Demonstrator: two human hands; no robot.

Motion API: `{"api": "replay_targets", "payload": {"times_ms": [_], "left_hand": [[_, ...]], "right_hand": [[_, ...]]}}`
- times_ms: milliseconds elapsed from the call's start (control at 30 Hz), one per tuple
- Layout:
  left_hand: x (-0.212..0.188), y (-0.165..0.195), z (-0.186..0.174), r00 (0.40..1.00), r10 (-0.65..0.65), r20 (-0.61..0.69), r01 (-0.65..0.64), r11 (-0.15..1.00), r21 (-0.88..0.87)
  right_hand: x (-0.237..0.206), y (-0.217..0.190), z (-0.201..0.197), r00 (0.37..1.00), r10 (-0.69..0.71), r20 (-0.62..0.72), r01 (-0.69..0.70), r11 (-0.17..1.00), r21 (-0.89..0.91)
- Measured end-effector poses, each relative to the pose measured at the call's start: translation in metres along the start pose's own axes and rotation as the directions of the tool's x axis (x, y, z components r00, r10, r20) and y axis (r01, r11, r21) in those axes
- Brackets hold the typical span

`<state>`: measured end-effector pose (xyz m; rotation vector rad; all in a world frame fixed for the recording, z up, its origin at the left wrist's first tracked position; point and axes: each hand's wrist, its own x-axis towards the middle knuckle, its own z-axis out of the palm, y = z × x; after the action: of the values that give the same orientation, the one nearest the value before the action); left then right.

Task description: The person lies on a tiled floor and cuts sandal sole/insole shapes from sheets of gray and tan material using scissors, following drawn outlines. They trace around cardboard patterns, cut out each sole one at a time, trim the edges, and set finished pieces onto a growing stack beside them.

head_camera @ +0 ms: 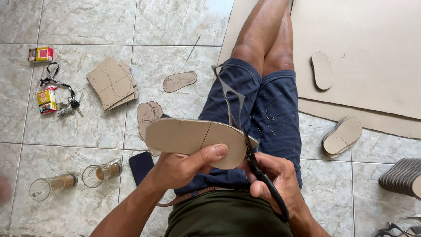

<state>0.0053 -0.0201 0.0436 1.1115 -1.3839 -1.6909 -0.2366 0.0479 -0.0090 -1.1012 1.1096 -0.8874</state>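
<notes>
My left hand (184,166) grips a sole-shaped piece of brown cardboard (188,136) with a pencil line across it, held flat over my lap. My right hand (274,180) is closed on black scissors (258,171), whose blades sit at the right edge of the cardboard. A thin curled strip of cut cardboard (230,94) hangs from that edge over my blue shorts.
On the tiled floor lie a stack of marked cardboard squares (112,82), cut soles (180,81) (148,115) (343,136), a dark phone (140,166), two glass mugs (101,172) (51,186), keys (68,107) and small boxes (41,54). Large cardboard sheets (372,52) lie at right.
</notes>
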Motion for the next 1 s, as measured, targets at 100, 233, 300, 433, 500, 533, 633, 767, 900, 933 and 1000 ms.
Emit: {"api": "replay_targets", "payload": {"times_ms": [100, 233, 300, 433, 500, 533, 633, 767, 900, 933, 1000], "left_hand": [[0.002, 0.003, -0.003, 0.998, -0.053, 0.033, 0.055, 0.997, -0.063], [0.003, 0.005, -0.004, 0.995, 0.021, 0.094, -0.024, 0.999, 0.024], [0.003, 0.005, -0.006, 0.996, -0.043, 0.082, 0.042, 0.999, 0.009], [0.004, 0.006, -0.011, 0.989, -0.117, 0.09, 0.116, 0.993, 0.015], [0.004, 0.008, -0.012, 0.989, -0.091, 0.119, 0.089, 0.996, 0.019], [0.005, 0.009, -0.012, 0.987, -0.095, 0.132, 0.092, 0.995, 0.029], [0.005, 0.01, -0.013, 0.982, -0.125, 0.145, 0.12, 0.992, 0.041], [0.007, 0.01, -0.018, 0.969, -0.179, 0.172, 0.176, 0.984, 0.029], [0.009, 0.005, -0.022, 0.965, -0.181, 0.189, 0.174, 0.983, 0.052], [0.01, 0.005, -0.023, 0.966, -0.169, 0.197, 0.164, 0.986, 0.044], [0.01, 0.004, -0.024, 0.966, -0.139, 0.218, 0.135, 0.99, 0.032]], "right_hand": [[-0.001, -0.001, 0.0, 0.998, 0.056, 0.005, -0.056, 0.998, -0.019], [0.001, -0.003, 0.0, 0.998, -0.039, 0.043, 0.036, 0.997, 0.071], [0.002, -0.004, 0.001, 0.999, -0.012, 0.039, 0.01, 0.998, 0.064], [0.001, -0.007, 0.001, 0.996, 0.08, 0.042, -0.081, 0.997, 0.006], [0.0, -0.009, 0.002, 0.998, 0.034, 0.059, -0.036, 0.999, 0.034], [0.0, -0.009, 0.002, 0.998, -0.014, 0.065, 0.01, 0.998, 0.056], [0.0, -0.008, 0.002, 0.997, -0.036, 0.071, 0.031, 0.998, 0.063], [-0.002, -0.002, -0.002, 0.998, 0.038, 0.058, -0.037, 0.999, -0.005], [-0.006, 0.003, -0.008, 0.998, 0.032, 0.05, -0.03, 0.998, -0.048], [-0.006, 0.003, -0.008, 0.999, 0.036, 0.038, -0.033, 0.996, -0.08], [-0.005, 0.003, -0.01, 0.999, 0.019, 0.033, -0.015, 0.991, -0.131]]}}
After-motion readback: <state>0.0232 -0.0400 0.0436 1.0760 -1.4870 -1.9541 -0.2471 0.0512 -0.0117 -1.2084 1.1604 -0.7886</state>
